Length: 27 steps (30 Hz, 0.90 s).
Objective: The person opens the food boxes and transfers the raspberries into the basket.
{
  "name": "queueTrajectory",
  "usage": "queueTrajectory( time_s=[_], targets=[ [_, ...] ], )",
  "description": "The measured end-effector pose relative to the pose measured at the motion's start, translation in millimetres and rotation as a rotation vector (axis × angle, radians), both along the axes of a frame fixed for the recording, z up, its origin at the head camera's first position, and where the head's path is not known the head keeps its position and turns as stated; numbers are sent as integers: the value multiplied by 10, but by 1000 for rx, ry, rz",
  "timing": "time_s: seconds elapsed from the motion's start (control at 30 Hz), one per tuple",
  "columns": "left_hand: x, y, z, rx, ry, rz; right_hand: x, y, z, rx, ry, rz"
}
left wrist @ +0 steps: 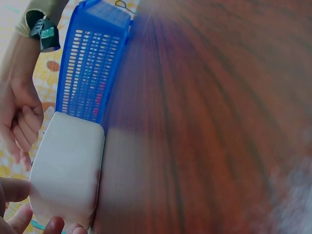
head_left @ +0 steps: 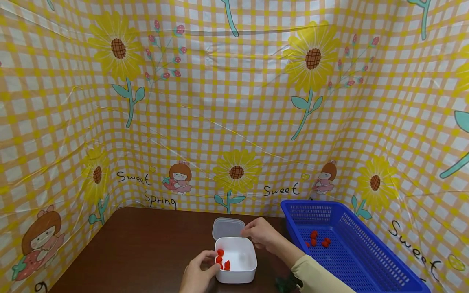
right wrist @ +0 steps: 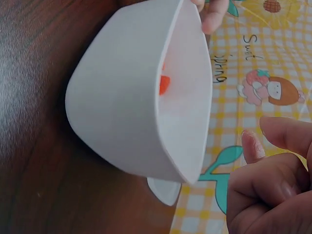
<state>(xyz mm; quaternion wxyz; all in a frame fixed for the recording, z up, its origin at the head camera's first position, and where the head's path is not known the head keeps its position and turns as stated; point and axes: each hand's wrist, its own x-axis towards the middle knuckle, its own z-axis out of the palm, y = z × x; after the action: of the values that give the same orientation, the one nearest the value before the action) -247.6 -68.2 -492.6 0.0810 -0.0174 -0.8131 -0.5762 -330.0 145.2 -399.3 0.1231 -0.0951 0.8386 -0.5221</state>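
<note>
A white square container [head_left: 238, 276] stands on the table, its top uncovered, with several small red pieces [head_left: 220, 259] along its left inner side. My left hand [head_left: 200, 270] grips the container's left wall, thumb and fingertips at the rim. Beyond the container lies a translucent lid [head_left: 227, 228]. Over the lid's right edge, at the container's back right corner, hovers my right hand [head_left: 261, 234]. The right wrist view shows its thumb and forefinger [right wrist: 285, 131] apart with nothing between them, the other fingers curled in.
A blue slotted basket [head_left: 381, 248] stands to the right, with several red pieces [head_left: 325, 243] on its floor. Dark brown table [head_left: 139, 248] spreads to the left. Yellow checked cloth [head_left: 234, 101] walls in the back and both sides.
</note>
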Motion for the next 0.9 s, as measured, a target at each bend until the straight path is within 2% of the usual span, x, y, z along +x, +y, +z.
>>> queueTrajectory(
  time_s=[0.2,0.43,0.73,0.9],
  targets=[
    [-9,-3,3,6,-14,-6,11,-83,-85,-28,-21,29],
    [1,-2,-6,-2,9,-7,23,-184,-174,-59,-47,57],
    [9,-2,-6,1,21,-15,52,-302,-258,-7,-42,55],
    [16,4,-13,5,34,-22,60,-341,-341,43,17,67]
  ],
)
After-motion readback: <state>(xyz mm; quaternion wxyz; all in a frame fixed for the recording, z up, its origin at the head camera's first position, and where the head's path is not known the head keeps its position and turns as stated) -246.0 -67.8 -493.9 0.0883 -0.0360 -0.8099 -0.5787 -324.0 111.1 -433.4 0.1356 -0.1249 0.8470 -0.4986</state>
